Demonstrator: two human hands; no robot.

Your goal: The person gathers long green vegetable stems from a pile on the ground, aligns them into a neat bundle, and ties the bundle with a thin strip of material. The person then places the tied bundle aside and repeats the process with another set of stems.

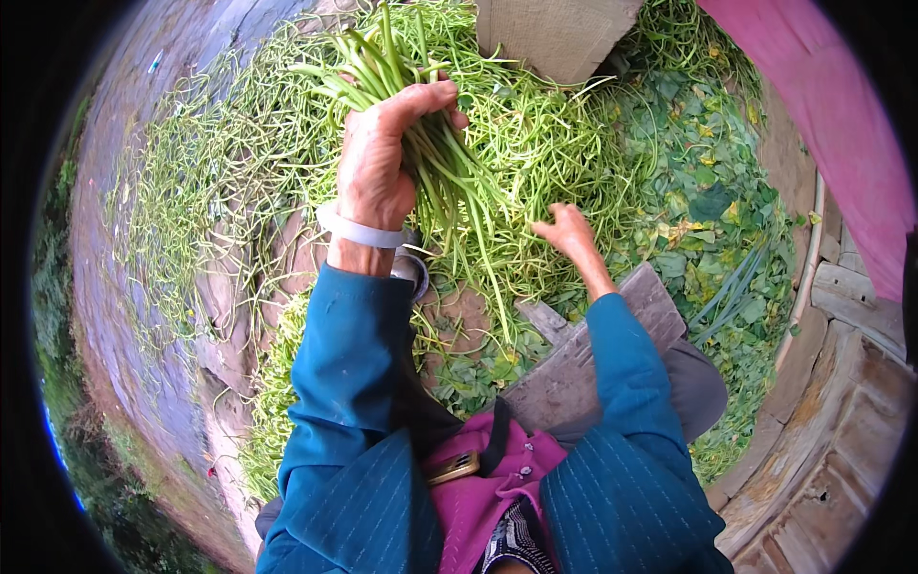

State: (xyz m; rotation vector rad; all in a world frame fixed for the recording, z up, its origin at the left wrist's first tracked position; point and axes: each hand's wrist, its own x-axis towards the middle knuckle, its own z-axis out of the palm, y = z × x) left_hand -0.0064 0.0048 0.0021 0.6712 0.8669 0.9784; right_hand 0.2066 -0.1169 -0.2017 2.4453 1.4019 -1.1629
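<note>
My left hand [384, 143] is closed round a thick bundle of green stems [459, 172], with their cut-looking ends fanning out above the fist and the thinner ends trailing below. A pale bangle [362, 228] circles that wrist. Lower and to the right, my right hand [570, 229] hovers at or just above a loose heap of the same green stems [566, 158]. Its fingers are partly curled and nothing shows between them. Whether those fingertips touch the heap I cannot tell.
A wooden bench or board [574, 359] lies under my right forearm. Leafy trimmings [706, 194] cover the ground at right, beside a wooden wall [810, 459]. A cardboard piece [556, 36] stands at the top, with pink cloth [832, 122] hanging at upper right. More stems [208, 179] spread leftward.
</note>
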